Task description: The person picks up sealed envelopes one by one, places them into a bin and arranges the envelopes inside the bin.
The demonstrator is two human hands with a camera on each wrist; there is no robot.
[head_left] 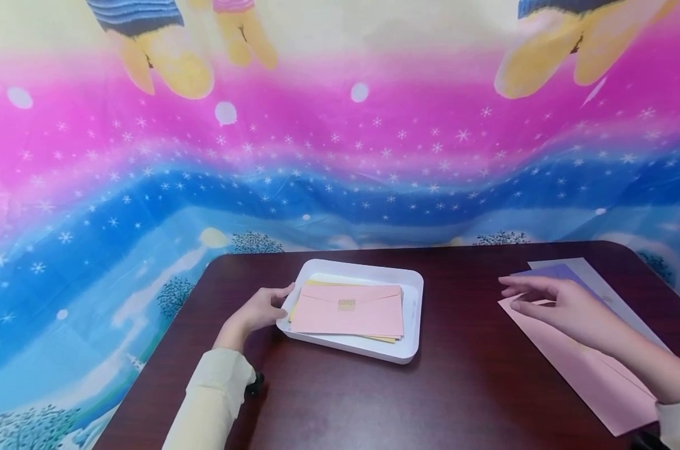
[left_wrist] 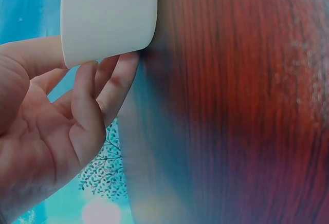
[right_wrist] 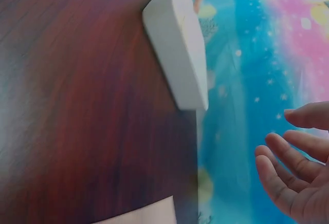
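My left hand (head_left: 255, 312) grips the left edge of a white tray (head_left: 416, 312). In the left wrist view, the thumb of that hand (left_wrist: 51, 126) lies over the rim and the fingers meet the outer wall of the tray (left_wrist: 108, 18). Inside the tray, a pink envelope (head_left: 368, 319) with a gold patch lies on a yellow one (head_left: 393, 340). On the right, my right hand (head_left: 570, 312) hovers over another pink envelope (head_left: 593, 390), partly hiding it. The right wrist view shows the fingers of this hand (right_wrist: 293, 178) spread and loosely bent, holding nothing.
Beside the right pink envelope lie a purple envelope (head_left: 562, 272) and a pale grey-white one (head_left: 615, 290), partly overlapped. The dark brown table (head_left: 458, 387) reaches back to a colourful printed cloth (head_left: 345, 169).
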